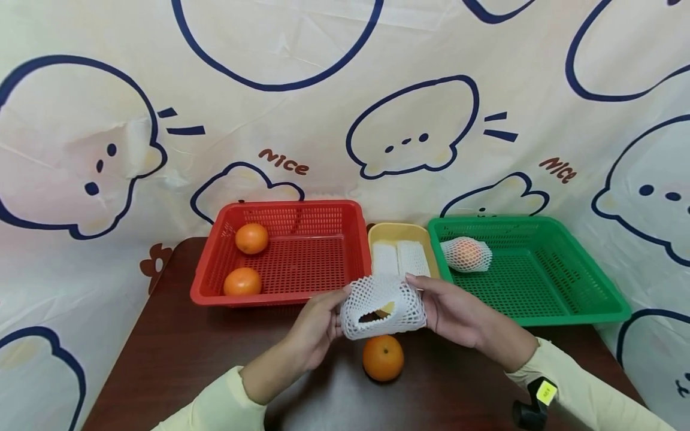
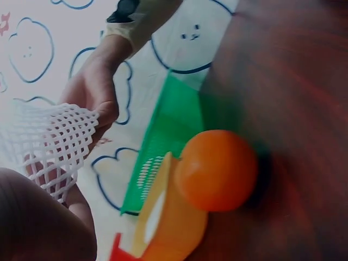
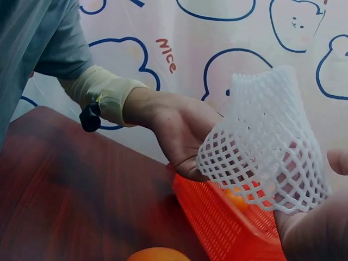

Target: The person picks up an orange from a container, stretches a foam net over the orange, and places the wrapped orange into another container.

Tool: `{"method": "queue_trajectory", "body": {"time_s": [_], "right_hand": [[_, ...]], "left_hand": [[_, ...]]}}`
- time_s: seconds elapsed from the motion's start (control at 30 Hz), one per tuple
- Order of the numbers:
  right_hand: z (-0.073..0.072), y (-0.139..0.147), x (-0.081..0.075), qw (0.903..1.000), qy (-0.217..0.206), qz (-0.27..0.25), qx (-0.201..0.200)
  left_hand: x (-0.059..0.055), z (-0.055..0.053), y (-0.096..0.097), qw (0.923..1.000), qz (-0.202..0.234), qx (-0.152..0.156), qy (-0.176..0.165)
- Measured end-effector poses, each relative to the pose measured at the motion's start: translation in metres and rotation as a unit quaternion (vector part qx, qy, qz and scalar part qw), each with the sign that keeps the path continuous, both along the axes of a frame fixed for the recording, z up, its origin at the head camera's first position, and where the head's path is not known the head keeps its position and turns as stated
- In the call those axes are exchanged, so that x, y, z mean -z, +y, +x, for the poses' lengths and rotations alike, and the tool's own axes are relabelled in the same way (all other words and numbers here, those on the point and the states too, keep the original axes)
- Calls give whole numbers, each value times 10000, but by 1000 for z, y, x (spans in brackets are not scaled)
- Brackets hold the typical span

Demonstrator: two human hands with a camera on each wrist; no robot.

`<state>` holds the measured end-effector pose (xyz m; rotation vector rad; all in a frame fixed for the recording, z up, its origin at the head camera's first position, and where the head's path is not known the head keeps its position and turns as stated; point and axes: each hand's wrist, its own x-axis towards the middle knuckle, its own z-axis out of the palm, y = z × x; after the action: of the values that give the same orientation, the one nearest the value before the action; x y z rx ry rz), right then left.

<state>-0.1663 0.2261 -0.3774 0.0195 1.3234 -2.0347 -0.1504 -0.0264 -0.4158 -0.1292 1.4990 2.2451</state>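
Observation:
A white foam fruit net is stretched wide between both hands above the table, its mouth gaping toward the head camera. My left hand grips its left edge, while my right hand pinches the opposite edge with thumb on top. Some fingers of each hand are hidden behind or inside the mesh. Directly below the net, an orange rests on the table, apart from both hands. In the right wrist view the net spreads from a narrow top to a wide open end.
At the back left, a red basket contains two oranges. A green basket at the right holds a netted fruit. Between them stands a yellow bin with stacked white foam nets. The dark wooden table meets a patterned curtain behind.

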Motion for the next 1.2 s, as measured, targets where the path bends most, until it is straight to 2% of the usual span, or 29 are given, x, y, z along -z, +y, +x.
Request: {"method": "queue_trajectory", "body": {"time_s": [0.27,0.5,0.63,0.8,1.0,1.2], "right_hand": [[11,0,21,9982,-67,593,112],[22,1,35,9948,-125,905,457],[27,0,45,9901,-165,1300,510],[32,-6,60,9807,-92,1918,368],[36,-11,77,9695,-118,2414,396],[39,-18,89,9610,-103,2729,439]], "left_hand": [[21,15,10,9972,-744,13,18],[35,20,16,9871,-1511,-318,412],[43,23,19,9863,-1558,-373,385],[58,27,24,9856,-1593,-462,319],[73,31,30,9771,-2020,-553,369],[81,35,34,9683,-2355,-601,572]]}}
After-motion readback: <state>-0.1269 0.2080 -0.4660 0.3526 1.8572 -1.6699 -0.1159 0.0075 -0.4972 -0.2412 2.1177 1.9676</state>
